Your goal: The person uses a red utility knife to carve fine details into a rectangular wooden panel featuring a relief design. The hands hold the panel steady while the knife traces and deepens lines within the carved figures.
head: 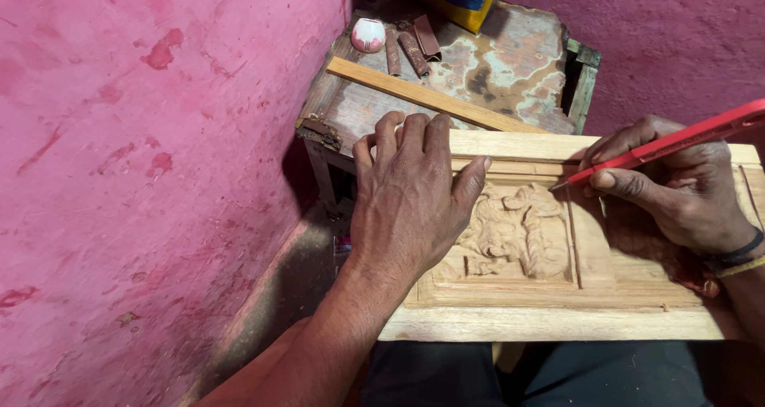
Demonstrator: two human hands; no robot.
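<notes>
A pale carved wooden panel lies across my lap, with a raised figure relief in its sunken centre. My left hand lies flat on the panel's left end, fingers together and curled over the far edge, thumb beside the relief. My right hand holds a red pencil in a writing grip. The pencil tip touches the panel's upper border just right of the relief. A dark band circles my right wrist.
A worn small wooden table stands beyond the panel, bearing a long wooden strip, rolled brown sandpaper pieces and a small pink-and-white round object. Stained pink walls close in on the left and behind.
</notes>
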